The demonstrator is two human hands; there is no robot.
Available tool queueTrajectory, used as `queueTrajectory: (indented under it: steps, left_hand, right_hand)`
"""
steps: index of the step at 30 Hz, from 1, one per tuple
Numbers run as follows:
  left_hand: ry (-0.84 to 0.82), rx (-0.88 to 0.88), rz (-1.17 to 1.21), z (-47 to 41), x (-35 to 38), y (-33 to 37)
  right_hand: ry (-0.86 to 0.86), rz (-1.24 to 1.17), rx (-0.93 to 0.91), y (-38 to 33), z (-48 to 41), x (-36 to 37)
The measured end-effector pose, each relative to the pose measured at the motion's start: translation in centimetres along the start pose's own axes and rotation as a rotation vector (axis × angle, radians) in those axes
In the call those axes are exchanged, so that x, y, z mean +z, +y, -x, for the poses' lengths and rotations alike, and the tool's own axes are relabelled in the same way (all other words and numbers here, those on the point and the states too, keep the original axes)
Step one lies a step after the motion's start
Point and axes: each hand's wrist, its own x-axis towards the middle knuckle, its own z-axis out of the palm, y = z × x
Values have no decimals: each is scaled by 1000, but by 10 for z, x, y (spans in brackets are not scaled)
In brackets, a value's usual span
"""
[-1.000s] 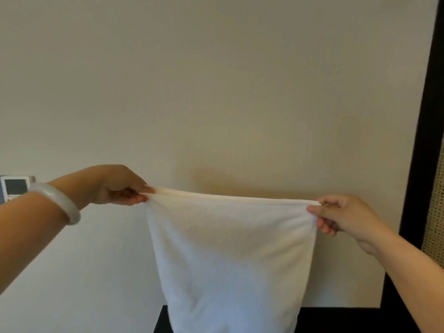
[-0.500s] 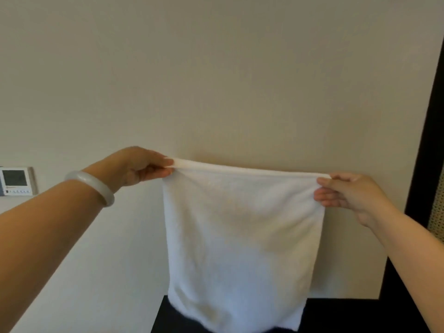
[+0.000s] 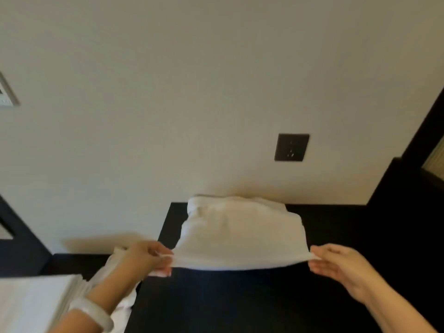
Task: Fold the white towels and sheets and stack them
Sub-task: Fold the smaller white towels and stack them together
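A white towel lies stretched over the dark table, its far end bunched against the wall. My left hand pinches the towel's near left corner. My right hand pinches the near right corner between thumb and fingers. The near edge hangs taut between both hands, just above the table. A stack of folded white linen sits at the lower left, partly hidden by my left forearm.
More white cloth hangs crumpled under my left arm beside the table's left edge. A dark wall socket is above the towel. A wall control panel is at the far left. Dark furniture rises at the right.
Both hands have come down from chest height, bringing the towel from hanging in the air to lying on the table. The view has tilted downward.
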Motion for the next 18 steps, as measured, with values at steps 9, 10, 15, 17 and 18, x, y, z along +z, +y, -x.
queueTrajectory:
  steps: [9, 10, 15, 17, 18]
  left_hand:
    - [-20, -14, -313, 37, 34, -78]
    - [-10, 12, -374, 42, 35, -80]
    - [-76, 52, -556, 66, 30, -91]
    - [-113, 87, -625, 69, 26, -90]
    - [-84, 146, -666, 68, 25, -87]
  right_hand:
    - [112, 408, 102, 93, 17, -17]
    - [109, 472, 89, 95, 21, -18]
    - [2, 792, 132, 98, 42, -25]
    - [-8, 1031, 141, 92, 45, -22]
    - [46, 1228, 72, 89, 44, -19]
